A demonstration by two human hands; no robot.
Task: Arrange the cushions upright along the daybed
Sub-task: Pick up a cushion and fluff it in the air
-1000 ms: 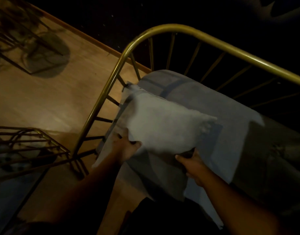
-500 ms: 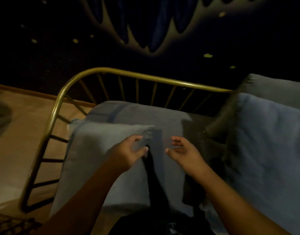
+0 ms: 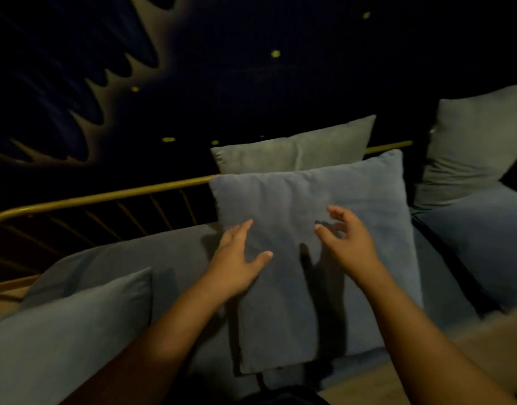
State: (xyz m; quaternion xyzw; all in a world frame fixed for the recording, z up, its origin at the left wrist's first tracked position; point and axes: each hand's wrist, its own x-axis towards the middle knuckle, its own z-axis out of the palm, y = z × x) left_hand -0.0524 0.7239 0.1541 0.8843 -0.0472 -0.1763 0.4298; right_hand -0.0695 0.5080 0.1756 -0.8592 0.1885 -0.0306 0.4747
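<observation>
On the daybed (image 3: 152, 258), right in the middle of the picture, a big blue cushion (image 3: 309, 258) leans back with its top edge far from the person and its bottom edge close to them. Its long way runs from near to far, and its front face looks up at the camera. It rests against a grey cushion (image 3: 295, 153) that stands upright behind it, by the gold rail (image 3: 105, 197) at the back of the daybed. The left hand (image 3: 236, 264) lies flat on the blue cushion with its fingers spread wide, so its grip is loose and holds nothing. The right hand (image 3: 347, 244) is just over the same cushion with its fingers curled a little and its thumb apart; its grip is loose too, and it is hard to tell if the fingertips touch the cloth. A dark shadow falls on the cushion between the two hands. Another blue cushion (image 3: 67, 331) sits near the left end of the daybed, with one corner pointing up. Far to the right, one more grey cushion (image 3: 479, 141) stands up above a blue one (image 3: 485, 247).
</observation>
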